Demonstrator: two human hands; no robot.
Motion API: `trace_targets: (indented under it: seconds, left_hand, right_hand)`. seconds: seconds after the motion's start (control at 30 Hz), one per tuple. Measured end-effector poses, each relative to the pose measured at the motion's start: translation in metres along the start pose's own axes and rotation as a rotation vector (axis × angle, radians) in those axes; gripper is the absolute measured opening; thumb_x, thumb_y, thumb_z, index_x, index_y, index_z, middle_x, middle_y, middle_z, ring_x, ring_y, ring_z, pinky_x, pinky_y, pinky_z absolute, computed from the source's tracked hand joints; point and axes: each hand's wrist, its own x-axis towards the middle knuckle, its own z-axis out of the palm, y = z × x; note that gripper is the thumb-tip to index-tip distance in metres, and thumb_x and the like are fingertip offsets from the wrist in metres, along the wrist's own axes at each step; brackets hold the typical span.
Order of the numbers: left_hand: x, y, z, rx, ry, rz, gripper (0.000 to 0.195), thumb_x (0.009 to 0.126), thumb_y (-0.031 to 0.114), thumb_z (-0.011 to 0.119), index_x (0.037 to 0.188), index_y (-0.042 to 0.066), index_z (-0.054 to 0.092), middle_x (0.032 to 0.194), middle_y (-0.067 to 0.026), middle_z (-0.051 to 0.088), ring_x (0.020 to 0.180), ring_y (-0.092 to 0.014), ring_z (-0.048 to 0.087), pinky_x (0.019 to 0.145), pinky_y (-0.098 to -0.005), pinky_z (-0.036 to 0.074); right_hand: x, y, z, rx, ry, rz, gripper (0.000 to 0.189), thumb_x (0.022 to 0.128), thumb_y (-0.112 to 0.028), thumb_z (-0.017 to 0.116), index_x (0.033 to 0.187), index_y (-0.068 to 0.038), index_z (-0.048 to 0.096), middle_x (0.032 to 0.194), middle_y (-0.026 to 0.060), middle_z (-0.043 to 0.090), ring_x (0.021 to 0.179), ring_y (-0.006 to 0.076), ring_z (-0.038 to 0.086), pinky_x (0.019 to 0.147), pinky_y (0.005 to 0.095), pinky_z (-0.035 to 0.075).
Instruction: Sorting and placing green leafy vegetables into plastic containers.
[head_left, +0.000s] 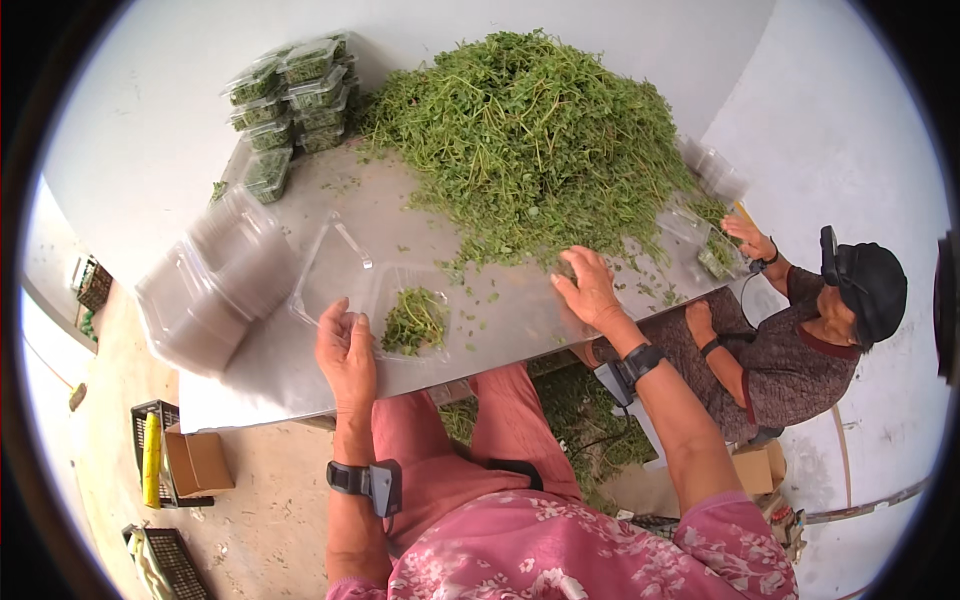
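In front of me on the metal table lies an opened clear plastic clamshell container, its lid (304, 289) folded out to the left. A small clump of leafy greens (414, 321) sits in its base. My left hand (346, 354) is at the container's left side, fingers loosely curled and apart, with nothing visible in them. My right hand (589, 289) hovers over the table by the near edge of a large heap of greens (532, 142). Its fingers are bent; whether the dark bit between thumb and fingers is held is unclear.
Nested empty clamshells (217, 277) stand at the table's left. Filled, closed boxes (315, 90) are stacked behind them. On the right sits a co-worker (802, 352) beside another container (716, 255) with greens. Crates (176, 559) and a cardboard box (196, 461) stand on the floor.
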Motion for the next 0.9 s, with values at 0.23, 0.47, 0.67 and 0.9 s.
trace_targets:
  seconds: [0.23,0.47,0.67,0.9]
  left_hand:
    - [0.001,0.000,-0.001,0.045,-0.009,0.009,0.032,0.090,0.005,0.058,0.119,-0.007,0.051,0.082,-0.0035,0.058,0.068,-0.007,0.052,0.060,-0.0209,0.044]
    - [0.000,0.001,-0.001,0.016,-0.016,-0.005,0.031,0.090,0.004,0.058,0.119,-0.006,0.051,0.083,-0.0033,0.057,0.069,-0.007,0.051,0.060,-0.0206,0.043]
    - [0.000,-0.002,0.000,-0.016,-0.011,-0.012,0.031,0.090,0.003,0.058,0.119,-0.005,0.051,0.085,-0.0024,0.056,0.070,-0.006,0.050,0.061,-0.0201,0.043]
    - [0.001,-0.002,-0.001,-0.001,-0.017,-0.015,0.031,0.090,0.004,0.058,0.120,-0.005,0.051,0.085,-0.0025,0.056,0.071,-0.007,0.050,0.062,-0.0206,0.043]
  right_hand:
    - [0.016,-0.051,0.014,-0.002,-0.026,-0.133,0.049,0.083,-0.035,0.066,0.124,-0.012,0.054,0.135,0.0099,0.044,0.127,0.0293,0.038,0.102,0.0470,0.027]
    - [0.053,-0.102,0.025,-0.109,-0.097,-0.308,0.052,0.087,-0.034,0.063,0.132,-0.013,0.049,0.142,0.0146,0.037,0.132,0.0308,0.030,0.104,0.0470,0.021]
    - [0.066,-0.114,0.047,-0.091,-0.249,-0.454,0.049,0.088,-0.037,0.060,0.131,-0.015,0.052,0.142,0.0128,0.039,0.132,0.0282,0.033,0.103,0.0428,0.022]
    - [0.073,-0.102,0.045,-0.167,-0.028,-0.442,0.015,0.085,-0.020,0.062,0.093,-0.008,0.058,0.095,0.0077,0.053,0.101,0.0248,0.049,0.092,0.0433,0.029]
